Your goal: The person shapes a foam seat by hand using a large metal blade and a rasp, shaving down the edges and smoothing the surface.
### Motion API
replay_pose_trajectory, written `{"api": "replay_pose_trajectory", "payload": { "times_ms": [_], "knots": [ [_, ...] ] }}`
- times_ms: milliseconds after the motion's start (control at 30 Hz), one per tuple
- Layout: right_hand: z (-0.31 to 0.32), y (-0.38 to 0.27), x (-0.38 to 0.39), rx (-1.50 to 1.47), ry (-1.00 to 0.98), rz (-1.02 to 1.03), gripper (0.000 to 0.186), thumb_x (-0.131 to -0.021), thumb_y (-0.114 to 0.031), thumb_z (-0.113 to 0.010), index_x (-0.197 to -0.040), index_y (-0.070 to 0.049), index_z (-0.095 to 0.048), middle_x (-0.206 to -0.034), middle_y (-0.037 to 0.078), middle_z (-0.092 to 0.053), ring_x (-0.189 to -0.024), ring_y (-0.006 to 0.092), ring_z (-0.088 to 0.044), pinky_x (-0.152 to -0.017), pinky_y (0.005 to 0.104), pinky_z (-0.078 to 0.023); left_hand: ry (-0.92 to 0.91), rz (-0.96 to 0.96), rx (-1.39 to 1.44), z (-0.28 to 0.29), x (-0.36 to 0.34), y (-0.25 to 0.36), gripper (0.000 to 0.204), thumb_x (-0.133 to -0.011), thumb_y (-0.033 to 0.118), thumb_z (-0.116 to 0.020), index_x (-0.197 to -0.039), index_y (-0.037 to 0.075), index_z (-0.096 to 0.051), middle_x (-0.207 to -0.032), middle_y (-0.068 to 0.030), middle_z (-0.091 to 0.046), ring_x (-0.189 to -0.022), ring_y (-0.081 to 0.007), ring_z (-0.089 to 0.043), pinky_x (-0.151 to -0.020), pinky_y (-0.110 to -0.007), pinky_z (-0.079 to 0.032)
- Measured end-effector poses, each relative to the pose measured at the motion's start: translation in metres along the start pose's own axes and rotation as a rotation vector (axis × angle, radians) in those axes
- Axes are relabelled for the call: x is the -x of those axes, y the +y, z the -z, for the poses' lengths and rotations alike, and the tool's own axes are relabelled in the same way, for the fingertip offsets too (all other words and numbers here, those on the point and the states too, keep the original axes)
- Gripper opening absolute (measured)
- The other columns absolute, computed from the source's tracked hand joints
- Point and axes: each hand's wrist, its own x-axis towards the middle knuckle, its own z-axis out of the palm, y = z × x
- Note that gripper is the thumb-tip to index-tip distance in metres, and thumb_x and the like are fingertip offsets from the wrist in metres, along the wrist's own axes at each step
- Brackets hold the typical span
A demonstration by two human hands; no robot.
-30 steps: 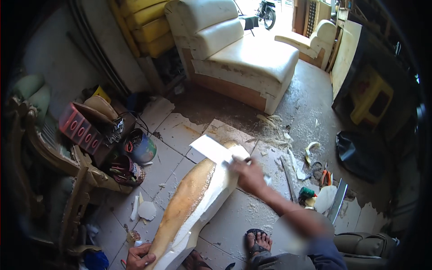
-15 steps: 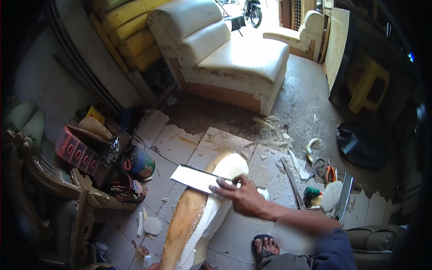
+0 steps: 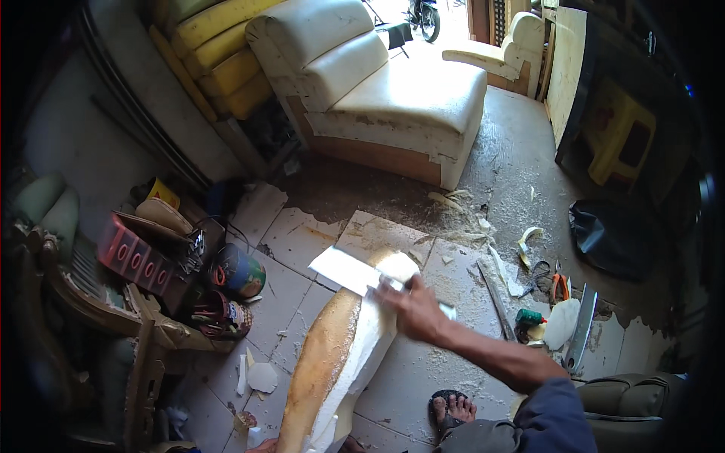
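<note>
A long, curved foam piece [image 3: 321, 362], tan on its outer face and white along its side, slants up from the lower edge over the tiled floor. My right hand [image 3: 414, 306] is closed on a flat, pale rectangular strip [image 3: 343, 269] that lies across the foam's far end. The strip sticks out past the foam on the left, and a short end shows right of my hand. Motion blurs my fingers somewhat. At the lower edge, a bit of my left hand [image 3: 264, 446] shows beside the foam's near end; its fingers are mostly hidden.
A white padded seat [image 3: 377, 98] stands ahead. To the left are a red plastic box [image 3: 136, 257], tins [image 3: 238, 272] and a carved wooden frame [image 3: 140, 362]. On the right lie orange-handled pliers [image 3: 559, 287], a green bottle [image 3: 530, 317], a metal strip [image 3: 581, 328] and foam scraps.
My right hand has pushed the pale strip farther away, up toward the foam's far end. The view has shifted slightly.
</note>
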Motion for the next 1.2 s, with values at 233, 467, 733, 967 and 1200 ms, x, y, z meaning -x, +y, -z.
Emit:
{"api": "replay_pose_trajectory", "payload": {
  "times_ms": [233, 467, 733, 967, 1200],
  "knots": [
    [-0.002, 0.012, -0.004, 0.094, -0.088, -0.273, 0.060, -0.090, -0.011, -0.055, -0.147, -0.029, -0.052, -0.139, 0.003, -0.062, -0.129, 0.0432, -0.046, -0.090, 0.0664, -0.051, 0.086, 0.079, -0.023, -0.014, 0.004, 0.028, 0.052, -0.090, 0.032, -0.071, -0.125, -0.006, -0.067, -0.104, -0.0050, -0.069, -0.079, -0.0120, -0.056, -0.072, -0.027, -0.045],
    [0.007, 0.015, -0.006, 0.124, -0.201, -0.409, 0.067, -0.085, -0.008, -0.057, -0.149, -0.026, -0.050, -0.147, 0.005, -0.056, -0.124, 0.0432, -0.048, -0.084, 0.0662, -0.052, 0.065, 0.134, -0.074, -0.020, -0.003, 0.046, 0.052, -0.091, 0.031, -0.069, -0.128, -0.005, -0.066, -0.109, -0.0077, -0.071, -0.094, -0.0172, -0.062, -0.082, -0.032, -0.049],
    [0.015, 0.008, -0.007, 0.180, -0.135, -0.308, 0.063, -0.085, 0.001, -0.050, -0.143, -0.021, -0.058, -0.142, 0.008, -0.061, -0.127, 0.0323, -0.057, -0.107, 0.0583, -0.043, 0.066, 0.182, 0.019, -0.030, -0.008, 0.061, 0.048, -0.092, 0.028, -0.068, -0.125, -0.007, -0.066, -0.107, -0.0078, -0.070, -0.090, -0.0146, -0.060, -0.079, -0.028, -0.048],
    [0.011, 0.017, -0.013, 0.143, -0.227, -0.344, 0.053, -0.092, -0.019, -0.055, -0.144, -0.029, -0.055, -0.142, 0.005, -0.060, -0.127, 0.0380, -0.053, -0.097, 0.0711, -0.043, 0.051, 0.091, -0.025, -0.029, -0.012, 0.058, 0.050, -0.090, 0.028, -0.070, -0.121, -0.010, -0.066, -0.109, -0.0119, -0.071, -0.096, -0.0199, -0.062, -0.086, -0.032, -0.049],
    [0.004, -0.001, -0.006, 0.104, -0.073, -0.135, 0.056, -0.085, -0.009, -0.058, -0.139, -0.026, -0.062, -0.143, 0.006, -0.060, -0.116, 0.0361, -0.053, -0.092, 0.0563, -0.049, 0.096, 0.235, -0.008, -0.025, -0.010, 0.053, 0.060, -0.089, 0.037, -0.070, -0.123, -0.012, -0.065, -0.120, -0.0191, -0.069, -0.113, -0.0261, -0.062, -0.100, -0.036, -0.046]
  ]
}}
